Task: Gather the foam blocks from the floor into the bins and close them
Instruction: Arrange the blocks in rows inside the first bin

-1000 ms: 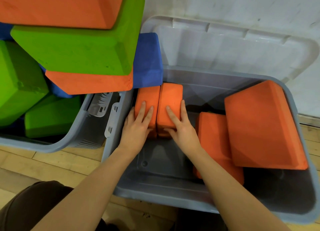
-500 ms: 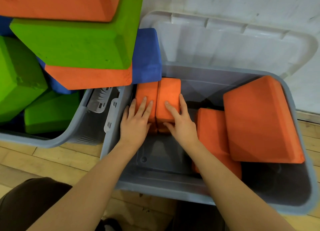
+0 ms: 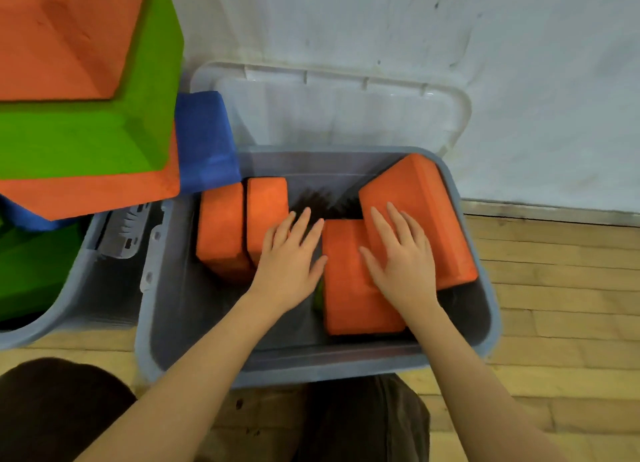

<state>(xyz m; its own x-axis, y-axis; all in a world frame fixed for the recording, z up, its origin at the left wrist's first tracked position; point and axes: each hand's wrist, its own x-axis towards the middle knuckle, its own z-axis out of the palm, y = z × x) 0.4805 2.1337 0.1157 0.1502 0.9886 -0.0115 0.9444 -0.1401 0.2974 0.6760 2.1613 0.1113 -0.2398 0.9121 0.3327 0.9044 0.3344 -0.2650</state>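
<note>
Forearms reaching in from the frame's bottom, my left hand [image 3: 290,258] flat, fingers spread, in the grey bin [image 3: 363,368] at centre, my right hand [image 3: 403,259] splayed on two orange blocks [image 3: 349,288].

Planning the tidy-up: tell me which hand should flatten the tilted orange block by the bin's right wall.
Right. The right hand already lies flat on the tilted orange block; the left hand is over by the upright pair.

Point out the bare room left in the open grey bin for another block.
Bare bin floor shows along the near wall, in front of the two upright orange blocks, left of the left hand. It is crowded at right, where the right hand rests on the tilted orange block over the flat one.
</note>
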